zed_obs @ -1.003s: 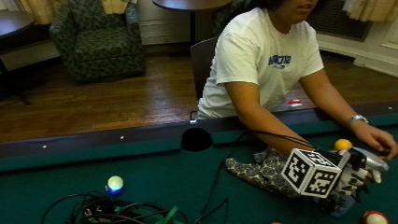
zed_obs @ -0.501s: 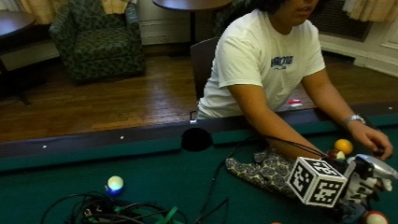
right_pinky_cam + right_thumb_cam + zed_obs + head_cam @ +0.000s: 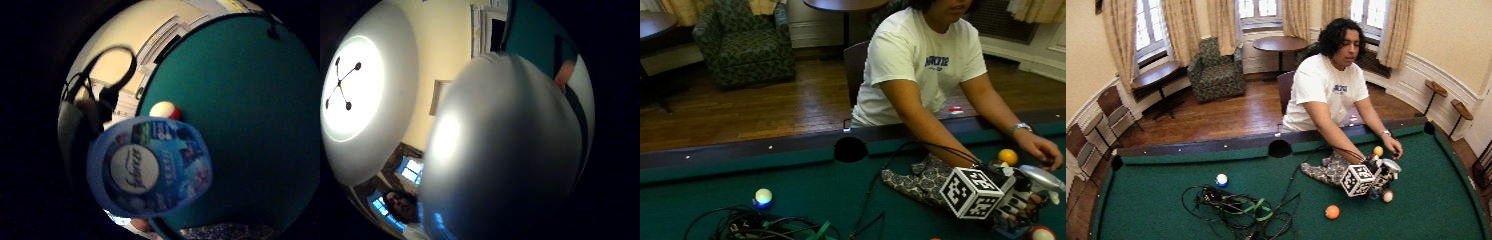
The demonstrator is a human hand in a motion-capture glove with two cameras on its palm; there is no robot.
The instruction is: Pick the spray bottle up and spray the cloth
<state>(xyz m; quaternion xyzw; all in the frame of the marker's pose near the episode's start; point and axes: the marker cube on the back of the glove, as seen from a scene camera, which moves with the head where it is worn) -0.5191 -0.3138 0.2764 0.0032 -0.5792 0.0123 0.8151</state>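
My gloved right hand (image 3: 1018,206) grips a spray bottle (image 3: 1039,178) near the table's right end; its white trigger head sticks out above the fingers and its blue base (image 3: 1011,231) hangs just over the felt. The blue label (image 3: 150,167) fills the little finger side palm view, and the white head (image 3: 510,150) fills the thumb side palm view. A dark patterned cloth (image 3: 919,179) lies crumpled on the felt, just left of the hand and under the forearm. In the wide view the hand (image 3: 1373,179) and bottle (image 3: 1390,165) sit right of the cloth (image 3: 1322,170).
The person's bare left hand (image 3: 1046,152) rests by a yellow ball (image 3: 1007,156). A red-and-white ball (image 3: 1041,233) lies beside the bottle's base. An orange ball (image 3: 1332,212), a blue-and-white ball (image 3: 763,196) and a tangle of cables (image 3: 760,225) lie further left. A side pocket (image 3: 850,149) sits in the far rail.
The gloved hand with the bottle has sunk a little and shifted slightly right. The cloth and the balls lie where they were.
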